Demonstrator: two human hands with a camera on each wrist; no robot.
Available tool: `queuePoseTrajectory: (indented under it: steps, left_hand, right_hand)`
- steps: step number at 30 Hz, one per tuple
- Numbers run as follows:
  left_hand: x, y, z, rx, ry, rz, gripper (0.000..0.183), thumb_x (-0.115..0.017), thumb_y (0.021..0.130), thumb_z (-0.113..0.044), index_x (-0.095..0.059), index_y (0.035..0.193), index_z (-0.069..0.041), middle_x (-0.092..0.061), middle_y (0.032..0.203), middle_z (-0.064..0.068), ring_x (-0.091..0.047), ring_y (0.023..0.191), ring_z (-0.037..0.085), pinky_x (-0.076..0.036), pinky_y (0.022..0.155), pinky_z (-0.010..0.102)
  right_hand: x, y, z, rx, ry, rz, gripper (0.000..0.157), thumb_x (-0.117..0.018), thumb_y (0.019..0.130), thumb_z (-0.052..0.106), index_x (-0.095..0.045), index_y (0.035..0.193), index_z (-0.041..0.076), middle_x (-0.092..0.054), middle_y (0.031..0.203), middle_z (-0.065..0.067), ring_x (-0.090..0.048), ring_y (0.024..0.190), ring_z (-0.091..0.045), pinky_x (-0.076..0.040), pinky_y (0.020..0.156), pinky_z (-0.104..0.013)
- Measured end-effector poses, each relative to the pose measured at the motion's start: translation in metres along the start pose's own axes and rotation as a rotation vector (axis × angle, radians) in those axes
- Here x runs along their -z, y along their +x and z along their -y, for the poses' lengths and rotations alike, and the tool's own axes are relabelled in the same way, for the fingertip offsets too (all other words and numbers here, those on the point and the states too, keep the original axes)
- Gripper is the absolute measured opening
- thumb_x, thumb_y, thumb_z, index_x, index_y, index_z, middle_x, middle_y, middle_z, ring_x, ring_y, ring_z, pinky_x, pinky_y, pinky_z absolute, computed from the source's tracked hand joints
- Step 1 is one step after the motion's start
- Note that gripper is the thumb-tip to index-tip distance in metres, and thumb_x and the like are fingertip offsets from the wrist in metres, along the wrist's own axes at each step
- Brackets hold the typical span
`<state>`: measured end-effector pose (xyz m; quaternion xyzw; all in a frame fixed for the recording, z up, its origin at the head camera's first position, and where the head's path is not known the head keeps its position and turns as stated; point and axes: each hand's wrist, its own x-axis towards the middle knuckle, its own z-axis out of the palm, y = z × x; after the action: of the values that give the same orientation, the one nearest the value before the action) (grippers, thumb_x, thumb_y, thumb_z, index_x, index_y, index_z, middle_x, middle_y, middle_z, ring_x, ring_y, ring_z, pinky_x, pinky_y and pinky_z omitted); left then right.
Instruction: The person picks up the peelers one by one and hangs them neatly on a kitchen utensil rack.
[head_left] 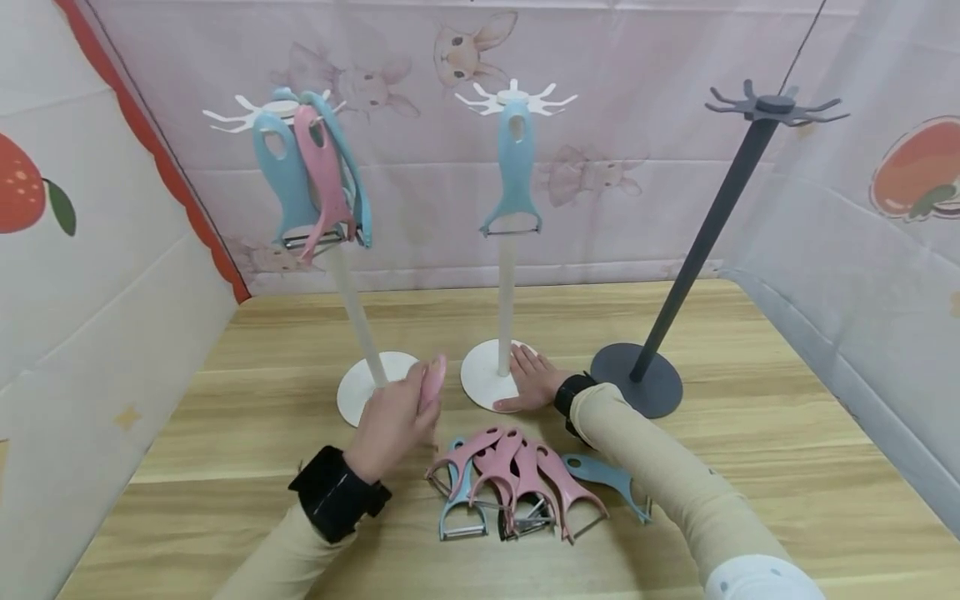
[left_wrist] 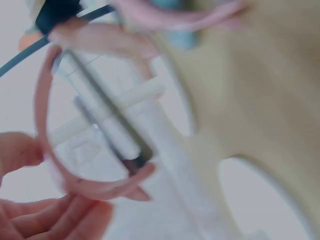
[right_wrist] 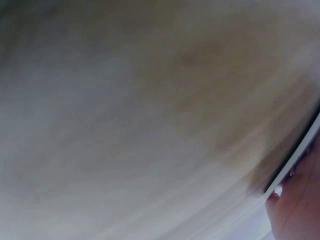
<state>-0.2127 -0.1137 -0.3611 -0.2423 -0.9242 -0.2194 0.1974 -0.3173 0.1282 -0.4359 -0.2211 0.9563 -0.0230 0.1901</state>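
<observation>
My left hand (head_left: 396,421) pinches a pink peeler (head_left: 432,382) in front of the left white stand; in the left wrist view the peeler's (left_wrist: 95,187) curved frame and metal blade show, blurred. With fingers spread, my right hand (head_left: 536,379) rests on the round base (head_left: 480,382) of the middle white stand. One blue peeler (head_left: 516,158) hangs from that stand's hooks. On the left white rack (head_left: 247,117) hang a pink peeler (head_left: 321,162) and blue peelers (head_left: 281,167). A pile of pink peelers (head_left: 528,475) and blue ones lies on the table between my arms.
A dark grey stand (head_left: 705,217) with bare hooks leans in view on the right, its round base (head_left: 660,400) beside my right wrist. A blue peeler (head_left: 603,473) lies at the pile's right, close to my right sleeve. Printed cloth walls (head_left: 637,50) enclose the wooden table (head_left: 787,433).
</observation>
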Motion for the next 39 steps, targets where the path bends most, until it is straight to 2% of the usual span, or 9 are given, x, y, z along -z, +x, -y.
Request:
queuePoseTrajectory:
  steps: [4,7,11,17,21,28,32,39]
  left_hand:
    - [0.007,0.031,-0.011,-0.102,-0.108,-0.249,0.04,-0.064,0.081,-0.006,-0.05,0.116,0.007,-0.06,0.064,0.007,-0.053,0.051,0.014,-0.042,0.043,0.026]
    - [0.012,0.053,-0.021,-0.146,-0.195,-0.395,0.039,-0.063,0.083,-0.006,-0.05,0.117,0.008,-0.063,0.069,0.011,-0.056,0.054,0.016,-0.046,0.047,0.027]
    - [0.026,0.077,-0.04,-0.162,-0.329,-0.531,0.039,-0.062,0.084,-0.005,-0.049,0.117,0.01,-0.066,0.077,0.016,-0.061,0.061,0.021,-0.052,0.056,0.031]
    - [0.05,0.104,-0.067,-0.183,-0.468,-0.671,0.036,-0.059,0.086,-0.005,-0.052,0.117,0.012,-0.066,0.083,0.018,-0.061,0.068,0.023,-0.05,0.061,0.032]
    - [0.067,0.121,-0.08,-0.18,-0.488,-0.721,0.034,-0.058,0.087,-0.007,-0.054,0.116,0.01,-0.066,0.087,0.018,-0.061,0.072,0.024,-0.046,0.061,0.031]
    - [0.085,0.144,-0.092,-0.154,-0.474,-0.739,0.034,-0.056,0.089,-0.01,-0.055,0.116,0.009,-0.066,0.091,0.017,-0.06,0.077,0.025,-0.045,0.064,0.035]
    - [0.089,0.152,-0.095,-0.139,-0.479,-0.725,0.033,-0.056,0.089,-0.01,-0.055,0.116,0.008,-0.066,0.091,0.017,-0.059,0.078,0.025,-0.045,0.067,0.036]
    - [0.086,0.159,-0.096,-0.16,-0.446,-0.685,0.034,-0.057,0.089,-0.011,-0.055,0.116,0.009,-0.063,0.091,0.019,-0.056,0.076,0.025,-0.047,0.068,0.03]
  right_hand:
    - [0.0,0.0,-0.003,-0.008,-0.013,0.003,0.099,-0.043,0.083,0.064,-0.002,0.144,-0.003,0.006,0.15,-0.02,0.005,0.137,-0.031,-0.007,0.11,-0.046]
    - [0.0,0.0,-0.005,-0.004,-0.023,-0.007,0.099,-0.043,0.083,0.064,-0.003,0.144,-0.004,0.004,0.15,-0.02,0.004,0.137,-0.032,-0.008,0.109,-0.046]
    - [-0.002,0.002,-0.007,0.008,-0.037,-0.008,0.1,-0.041,0.083,0.066,-0.004,0.144,-0.003,0.003,0.15,-0.02,0.004,0.137,-0.031,-0.008,0.11,-0.045]
    - [-0.001,0.001,-0.004,0.01,-0.022,-0.001,0.099,-0.041,0.083,0.066,-0.003,0.144,-0.002,0.004,0.15,-0.019,0.004,0.137,-0.031,-0.007,0.11,-0.045]
    - [-0.001,0.0,-0.002,0.01,-0.013,-0.002,0.1,-0.041,0.082,0.066,-0.002,0.145,-0.001,0.005,0.15,-0.018,0.005,0.137,-0.03,-0.007,0.11,-0.045]
    - [-0.002,0.002,-0.002,-0.017,-0.027,0.023,0.099,-0.04,0.082,0.067,-0.001,0.145,0.0,0.007,0.15,-0.016,0.006,0.137,-0.029,-0.006,0.11,-0.044]
    - [-0.001,0.003,-0.002,-0.019,-0.029,0.02,0.099,-0.04,0.082,0.067,0.0,0.145,0.001,0.008,0.15,-0.016,0.007,0.137,-0.028,-0.006,0.11,-0.044]
    - [-0.003,0.004,-0.003,-0.01,-0.03,-0.002,0.099,-0.041,0.082,0.066,-0.002,0.145,0.0,0.006,0.15,-0.017,0.005,0.137,-0.029,-0.007,0.11,-0.044]
